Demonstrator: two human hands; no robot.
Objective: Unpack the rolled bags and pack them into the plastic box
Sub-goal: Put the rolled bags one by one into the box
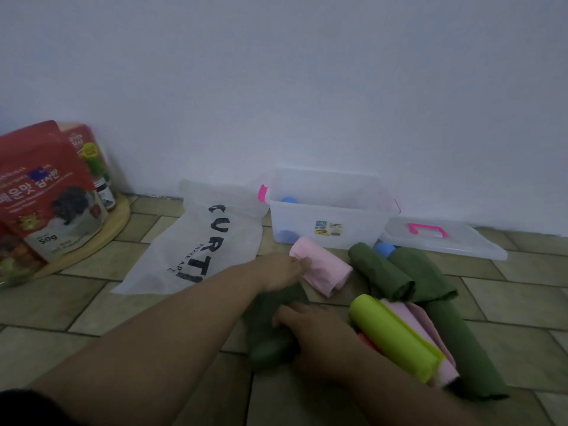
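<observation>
Half hidden under both hands, the dark green rolled plastic bag (pixel 266 344) lies before the clear plastic box (pixel 325 221), gripped by the curled right hand (pixel 309 325). The pink rolled bag (pixel 325 270) is touched by the outstretched left hand (pixel 281 269); its grip cannot be told.

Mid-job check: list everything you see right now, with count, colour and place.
plastic box: one, clear, pink latches, open, against the wall
blue rolls: three; two in the box, one outside its right front corner
lid: one, clear, pink handle, floor right of the box
white bag: one, black lettering, flat, left of the box
pink roll: one, in front of the box
dark green rolls: at least three, right side
lime roll: one, near right
red packets: several, on the wooden tray, far left
left hand: fingers at the pink roll's end
right hand: on a dark green bag
</observation>
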